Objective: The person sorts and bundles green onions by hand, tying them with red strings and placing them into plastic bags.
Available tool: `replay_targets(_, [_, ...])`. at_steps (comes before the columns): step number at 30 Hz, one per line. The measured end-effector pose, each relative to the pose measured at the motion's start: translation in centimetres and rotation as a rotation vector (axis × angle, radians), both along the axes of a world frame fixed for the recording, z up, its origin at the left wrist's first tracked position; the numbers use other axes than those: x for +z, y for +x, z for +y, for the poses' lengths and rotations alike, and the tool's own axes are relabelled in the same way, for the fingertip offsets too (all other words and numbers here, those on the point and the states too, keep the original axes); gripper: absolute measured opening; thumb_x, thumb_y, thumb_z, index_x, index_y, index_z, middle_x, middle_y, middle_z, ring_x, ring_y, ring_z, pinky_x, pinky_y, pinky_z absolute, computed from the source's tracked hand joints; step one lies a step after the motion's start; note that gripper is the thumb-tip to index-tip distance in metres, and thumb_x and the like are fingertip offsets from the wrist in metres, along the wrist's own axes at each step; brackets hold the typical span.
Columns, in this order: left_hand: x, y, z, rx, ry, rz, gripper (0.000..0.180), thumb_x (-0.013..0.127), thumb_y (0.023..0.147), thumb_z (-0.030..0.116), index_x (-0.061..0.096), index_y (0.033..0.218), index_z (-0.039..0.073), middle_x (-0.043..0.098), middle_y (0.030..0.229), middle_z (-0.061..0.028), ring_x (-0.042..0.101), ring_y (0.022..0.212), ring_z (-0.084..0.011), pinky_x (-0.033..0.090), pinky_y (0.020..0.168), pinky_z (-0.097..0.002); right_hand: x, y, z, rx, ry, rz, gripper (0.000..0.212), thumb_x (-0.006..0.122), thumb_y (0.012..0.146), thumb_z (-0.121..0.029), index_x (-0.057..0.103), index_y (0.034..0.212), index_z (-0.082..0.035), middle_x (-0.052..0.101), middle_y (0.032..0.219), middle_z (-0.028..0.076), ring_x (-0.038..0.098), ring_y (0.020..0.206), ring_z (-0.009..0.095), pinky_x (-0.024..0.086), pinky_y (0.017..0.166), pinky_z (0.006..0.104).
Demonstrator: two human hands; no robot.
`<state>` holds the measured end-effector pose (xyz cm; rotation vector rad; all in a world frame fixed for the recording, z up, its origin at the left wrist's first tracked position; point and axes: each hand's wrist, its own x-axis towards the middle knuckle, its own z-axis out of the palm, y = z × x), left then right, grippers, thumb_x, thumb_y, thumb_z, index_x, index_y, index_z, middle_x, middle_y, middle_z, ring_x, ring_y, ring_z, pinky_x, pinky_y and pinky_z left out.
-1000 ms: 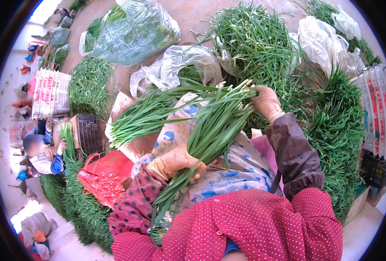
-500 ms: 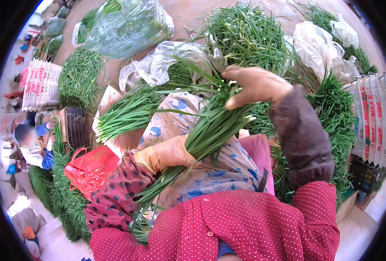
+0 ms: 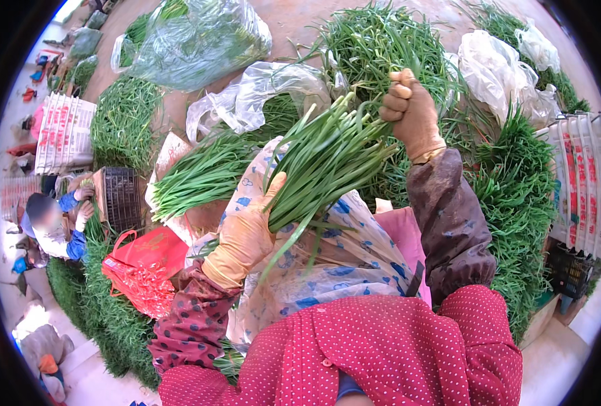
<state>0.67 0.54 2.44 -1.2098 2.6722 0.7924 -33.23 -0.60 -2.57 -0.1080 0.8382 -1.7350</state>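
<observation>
My left hand (image 3: 250, 233), in a pale yellow glove, is wrapped round a loose bunch of garlic chives (image 3: 327, 162). The bunch slants up to the right over my lap, its pale ends fanned at the top. At its upper right end my right hand (image 3: 412, 111), in a brownish glove, is closed in a fist with a few chive leaves (image 3: 376, 108) at its fingers. Beneath lies a blue-patterned plastic apron (image 3: 344, 274) over my knees. A neat pile of chives (image 3: 202, 169) rests on a board left of my lap.
Ahead stand a big heap of chives (image 3: 388, 51) and a clear bag of greens (image 3: 199, 44). A red bag (image 3: 145, 264) sits at my left, near a dark basket (image 3: 121, 199) and another person (image 3: 53, 220). White crates (image 3: 578, 183) are stacked at the right beside more chives (image 3: 514, 210).
My right hand has gone from spread fingers over the bunch to a fist farther up and right. The left hand has turned more upright, and the bunch's pale ends now point up.
</observation>
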Motion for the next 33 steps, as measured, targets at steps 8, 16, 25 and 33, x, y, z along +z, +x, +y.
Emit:
replay_targets(8, [-4.7, 1.4, 0.0, -0.041, -0.236, -0.018, 0.088, 0.058, 0.075, -0.002, 0.029, 0.151, 0.032, 0.056, 0.102, -0.0186, 0.064, 0.069, -0.0351, 0.05, 0.058, -0.0436, -3.3, -8.9, 2.3, -0.349, -0.039, -0.024, 0.03, 0.038, 0.102, -0.031, 0.049, 0.078, -0.017, 0.033, 0.055, -0.012, 0.027, 0.044, 0.005, 0.023, 0.041, 0.0244])
replay_targets(16, [-5.4, 1.5, 0.7, 0.052, -0.21, -0.048, 0.089, 0.061, 0.077, 0.004, 0.024, 0.152, 0.033, 0.055, 0.098, -0.0167, 0.064, 0.067, -0.0338, 0.05, 0.058, -0.0441, -0.5, -4.8, 7.0, -0.055, 0.181, 1.317, 0.015, 0.065, 0.091, -0.022, 0.064, 0.099, -0.01, 0.066, 0.088, 0.0, 0.056, 0.063, 0.01, 0.045, 0.052, 0.0234])
replay_targets(25, [-5.0, 0.8, 0.7, 0.092, -0.182, -0.191, 0.087, 0.065, 0.073, 0.003, 0.032, 0.15, 0.026, 0.059, 0.12, -0.0146, 0.06, 0.108, -0.034, 0.052, 0.081, -0.0403, -1.7, 7.6, 5.5, 0.312, -0.314, 2.095, 0.043, 0.076, 0.069, -0.01, 0.066, 0.109, -0.019, 0.06, 0.127, 0.007, 0.068, 0.083, 0.028, 0.056, 0.065, 0.0379])
replay_targets(33, [-7.7, 2.1, 2.3, 0.174, -0.258, 0.058, 0.089, 0.073, 0.076, 0.025, 0.026, 0.152, 0.029, 0.057, 0.11, -0.0156, 0.065, 0.076, -0.0362, 0.052, 0.061, -0.0452, -1.7, 5.0, 5.8, 0.049, -0.081, 1.081, 0.015, 0.061, 0.088, 0.001, 0.066, 0.1, -0.005, 0.068, 0.089, 0.003, 0.063, 0.08, 0.01, 0.053, 0.064, 0.0246])
